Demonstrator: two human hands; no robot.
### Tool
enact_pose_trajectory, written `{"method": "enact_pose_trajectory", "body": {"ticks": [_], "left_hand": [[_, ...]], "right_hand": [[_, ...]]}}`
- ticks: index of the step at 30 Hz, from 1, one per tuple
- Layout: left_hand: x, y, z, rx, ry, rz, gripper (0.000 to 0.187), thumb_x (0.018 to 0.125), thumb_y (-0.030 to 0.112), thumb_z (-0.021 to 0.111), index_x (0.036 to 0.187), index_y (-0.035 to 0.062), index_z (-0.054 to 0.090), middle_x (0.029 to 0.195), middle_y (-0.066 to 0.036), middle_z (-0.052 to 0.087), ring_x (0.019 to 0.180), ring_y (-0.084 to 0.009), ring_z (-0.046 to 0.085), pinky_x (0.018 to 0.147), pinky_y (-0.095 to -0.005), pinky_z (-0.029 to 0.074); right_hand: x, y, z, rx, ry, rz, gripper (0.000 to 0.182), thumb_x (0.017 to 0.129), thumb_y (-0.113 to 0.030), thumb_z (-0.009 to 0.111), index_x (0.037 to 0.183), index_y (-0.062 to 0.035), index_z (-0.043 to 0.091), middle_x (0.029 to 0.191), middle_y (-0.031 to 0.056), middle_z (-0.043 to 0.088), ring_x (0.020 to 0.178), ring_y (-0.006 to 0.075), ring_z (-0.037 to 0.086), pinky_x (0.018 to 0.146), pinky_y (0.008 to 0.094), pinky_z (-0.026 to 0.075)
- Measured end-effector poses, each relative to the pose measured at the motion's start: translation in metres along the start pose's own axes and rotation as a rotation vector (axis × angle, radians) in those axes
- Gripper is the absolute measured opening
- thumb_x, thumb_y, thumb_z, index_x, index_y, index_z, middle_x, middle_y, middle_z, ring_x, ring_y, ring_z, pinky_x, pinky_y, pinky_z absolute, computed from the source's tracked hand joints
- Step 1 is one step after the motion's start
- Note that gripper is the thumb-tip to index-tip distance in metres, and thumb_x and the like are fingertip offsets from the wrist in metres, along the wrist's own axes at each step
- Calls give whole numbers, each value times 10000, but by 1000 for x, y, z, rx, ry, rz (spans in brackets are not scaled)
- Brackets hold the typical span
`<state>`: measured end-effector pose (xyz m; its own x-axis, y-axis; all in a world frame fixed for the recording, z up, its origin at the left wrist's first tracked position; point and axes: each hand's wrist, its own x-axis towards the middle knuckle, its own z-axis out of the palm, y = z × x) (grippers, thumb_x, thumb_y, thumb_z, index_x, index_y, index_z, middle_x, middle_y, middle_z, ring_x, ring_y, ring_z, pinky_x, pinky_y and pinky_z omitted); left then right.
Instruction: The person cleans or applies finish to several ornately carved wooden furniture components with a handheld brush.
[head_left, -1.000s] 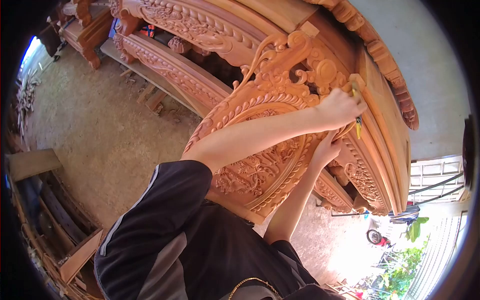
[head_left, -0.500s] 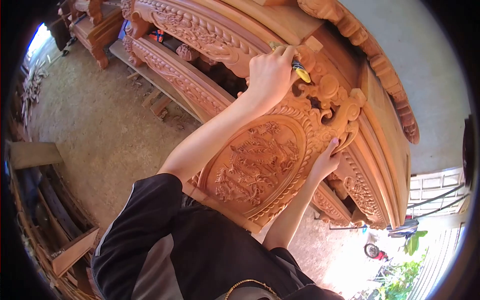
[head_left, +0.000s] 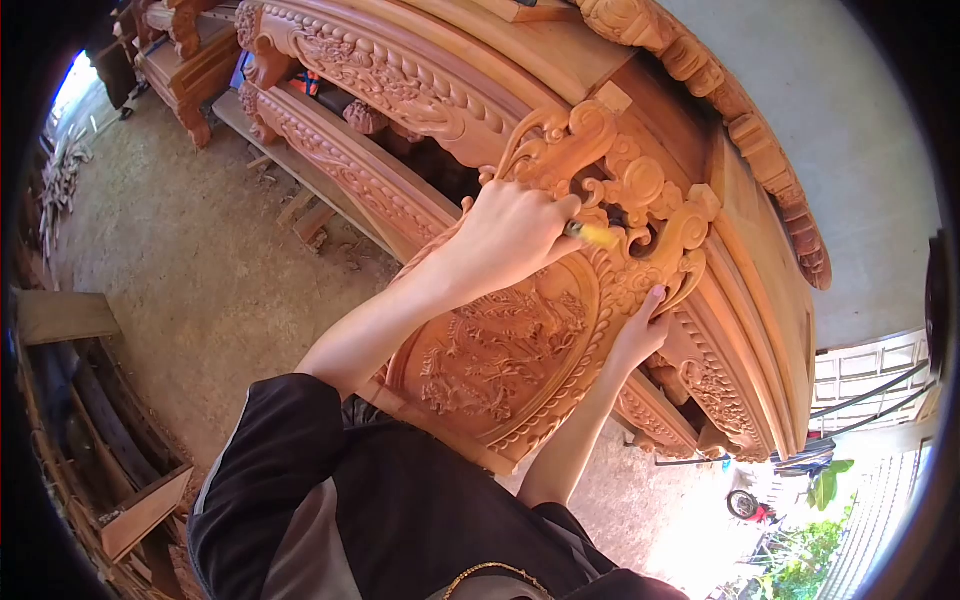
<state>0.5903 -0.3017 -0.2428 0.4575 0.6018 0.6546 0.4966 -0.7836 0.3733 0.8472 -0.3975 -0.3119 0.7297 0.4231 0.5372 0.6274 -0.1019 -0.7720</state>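
A carved wooden panel (head_left: 500, 350) with an oval relief and scrolled openwork at its top leans in front of my torso. My left hand (head_left: 520, 235) is closed around a small yellow-and-black tool (head_left: 597, 236), over the openwork near the panel's upper edge. Motion blurs the tool's yellow end, and my fingers cover the rest. Lower and to the right, my right hand (head_left: 643, 330) grips the panel's scrolled edge, with the thumb on top and the other fingers mostly hidden.
Large carved furniture (head_left: 400, 90) stands behind the panel. Wood scraps (head_left: 315, 222) lie on the floor at the left, near a wooden crate (head_left: 148, 512). A person's legs (head_left: 117, 75) show at the upper left. A motorbike wheel (head_left: 742, 504) is outside at the lower right.
My left hand has moved down over the panel with the tool, uncovering the upper scrolls. My right hand keeps its hold, and the view has shifted slightly.
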Motion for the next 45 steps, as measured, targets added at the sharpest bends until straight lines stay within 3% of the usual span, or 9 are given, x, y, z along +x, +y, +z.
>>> {"method": "enact_pose_trajectory", "body": {"ticks": [4,9,15,25,27,32,35,37,45], "left_hand": [[26,-3,-8,6,-171,-167,174,900,253,688,940,85,663,658,-103,633,551,-297,625,518,-416,464],[73,-23,11,-67,268,-39,173,874,191,678,975,54,646,820,-133,684,663,-342,668,582,-439,518],[71,-34,41,-59,347,64,200,833,127,665,1012,46,629,856,-130,688,683,-341,673,607,-449,518],[19,10,-26,197,-317,35,240,918,272,672,878,36,676,670,-99,652,655,-281,676,555,-381,489],[11,12,-24,201,-315,73,237,897,271,686,851,38,677,658,-98,649,650,-280,677,551,-379,486],[0,24,-15,250,-403,138,159,826,201,706,823,46,671,626,-91,642,644,-273,686,541,-369,479],[-6,29,-12,171,-252,193,75,710,95,717,660,67,670,613,-81,649,630,-239,699,526,-348,493],[-9,30,-9,132,-305,194,160,779,118,676,910,37,633,682,-79,655,705,-271,701,594,-367,498],[-23,16,11,-37,18,176,334,855,268,718,1113,77,622,911,-94,641,886,-259,662,750,-392,516]], "right_hand": [[-2,-6,0,1,0,8,610,986,-468,614,1088,133,661,963,248,724,841,334,690,752,427,533],[-3,-6,1,11,22,-13,602,986,-461,619,1073,133,657,962,243,721,842,329,689,747,416,533],[-1,-1,-1,9,-23,37,602,986,-472,612,1101,117,659,984,240,723,875,327,695,767,415,535],[-14,-15,-2,-133,39,164,607,966,-480,640,1176,88,594,1092,221,668,973,353,636,884,435,497],[-31,-18,5,-450,317,-409,546,958,-430,664,1195,51,560,1155,213,598,1029,386,583,939,470,458],[-75,-75,2,59,-48,-483,549,965,-373,666,1282,55,532,1172,175,566,1059,300,564,981,447,429],[-81,-95,5,371,-385,-279,543,937,-343,702,1308,24,552,1203,169,544,1068,266,544,933,424,442],[-78,-104,10,407,-317,-323,444,973,-268,655,1289,32,570,1150,138,573,977,185,555,826,346,474],[-55,-109,-10,506,-149,-112,201,1044,-133,511,1127,44,559,1007,159,682,693,152,651,598,249,529]]}}
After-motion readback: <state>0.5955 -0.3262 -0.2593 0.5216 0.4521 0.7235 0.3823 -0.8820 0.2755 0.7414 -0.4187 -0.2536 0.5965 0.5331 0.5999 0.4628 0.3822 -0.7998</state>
